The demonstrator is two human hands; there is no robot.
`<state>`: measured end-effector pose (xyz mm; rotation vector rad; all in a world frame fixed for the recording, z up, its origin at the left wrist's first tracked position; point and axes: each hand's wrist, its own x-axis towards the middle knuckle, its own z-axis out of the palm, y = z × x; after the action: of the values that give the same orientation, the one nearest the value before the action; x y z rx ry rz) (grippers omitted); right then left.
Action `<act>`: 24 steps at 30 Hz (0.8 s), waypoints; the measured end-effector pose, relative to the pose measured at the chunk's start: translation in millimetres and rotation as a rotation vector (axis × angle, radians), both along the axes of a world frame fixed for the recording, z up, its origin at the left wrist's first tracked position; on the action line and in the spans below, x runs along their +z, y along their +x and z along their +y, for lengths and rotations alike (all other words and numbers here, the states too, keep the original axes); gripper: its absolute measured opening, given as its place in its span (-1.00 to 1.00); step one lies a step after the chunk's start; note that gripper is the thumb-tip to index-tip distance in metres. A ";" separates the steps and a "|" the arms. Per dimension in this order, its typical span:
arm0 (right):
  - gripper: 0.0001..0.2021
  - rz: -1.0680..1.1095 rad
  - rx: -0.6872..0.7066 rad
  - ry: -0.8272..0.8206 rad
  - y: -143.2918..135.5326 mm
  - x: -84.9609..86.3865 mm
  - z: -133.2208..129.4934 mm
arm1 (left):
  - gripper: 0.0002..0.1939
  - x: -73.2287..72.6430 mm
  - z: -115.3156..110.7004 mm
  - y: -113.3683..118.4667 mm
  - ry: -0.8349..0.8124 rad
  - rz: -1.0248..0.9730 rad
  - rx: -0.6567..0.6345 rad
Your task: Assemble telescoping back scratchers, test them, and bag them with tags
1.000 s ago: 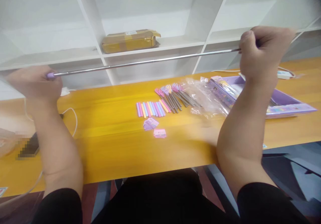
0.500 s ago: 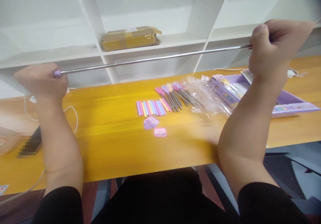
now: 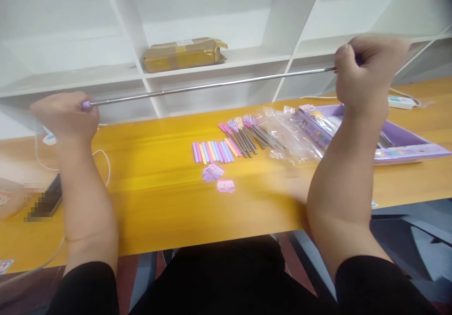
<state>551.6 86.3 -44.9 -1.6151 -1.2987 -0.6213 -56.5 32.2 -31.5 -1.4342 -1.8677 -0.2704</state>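
Note:
Stretched between my two fists above the table is an extended telescopic back scratcher [image 3: 212, 85], a thin silver rod. My left hand [image 3: 68, 117] is closed on its lilac end, which pokes out by the thumb. My right hand [image 3: 367, 70], at the upper right, is wrapped round the other end and hides it. Several back scratchers [image 3: 243, 136] with pink, lilac and yellow claw heads and metal stems lie fanned on the table. Beside them is a row of pastel tubes [image 3: 213, 151]. Small purple cards [image 3: 213, 172] and pink cards [image 3: 226, 186] lie nearer me.
Clear plastic bags [image 3: 287, 133] and a purple box [image 3: 411, 138] lie right on the yellow table [image 3: 151, 202]. Behind stands a white shelf [image 3: 212, 18] holding a taped carton [image 3: 183, 55]. A dark phone-like object [image 3: 52, 197] and a white cable [image 3: 106, 164] lie left.
My right hand has moved left and slightly down, and my left hand slightly right. The rod between them looks somewhat shorter. Things on the table have not moved.

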 end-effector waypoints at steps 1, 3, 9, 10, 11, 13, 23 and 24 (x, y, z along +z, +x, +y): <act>-0.33 0.013 0.058 -0.008 -3.3 -0.1 -0.7 | -0.53 -1.1 1.5 -1.2 -0.011 -0.009 0.002; -0.34 0.043 0.139 -0.006 -7.8 -3.0 0.9 | -0.54 -3.0 4.8 -1.9 -0.038 -0.028 0.025; -0.43 0.032 0.162 -0.063 -7.1 -21.9 18.7 | -0.50 -4.6 10.1 20.5 -0.134 -0.053 0.033; -0.44 0.021 0.160 -0.074 -7.0 -23.8 20.2 | -0.49 -4.8 10.8 26.2 -0.154 -0.072 0.035; -0.45 0.012 0.156 -0.078 -7.3 -24.8 20.8 | -0.49 -5.3 11.6 31.6 -0.167 -0.094 0.044; -0.45 -0.004 0.159 -0.085 -9.4 -24.5 20.5 | -0.50 -6.7 13.1 40.5 -0.183 -0.130 0.061; -0.30 0.068 0.264 -0.200 -26.5 -16.6 24.3 | -0.56 -11.9 11.2 60.9 -0.289 -0.112 0.017; -0.33 0.039 0.280 -0.205 -25.2 -18.4 25.6 | -0.57 -12.3 12.1 62.9 -0.295 -0.107 0.031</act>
<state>526.4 111.9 -63.3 -1.5585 -1.5653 -0.2920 6.4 44.3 -43.7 -1.6101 -2.0818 -0.0579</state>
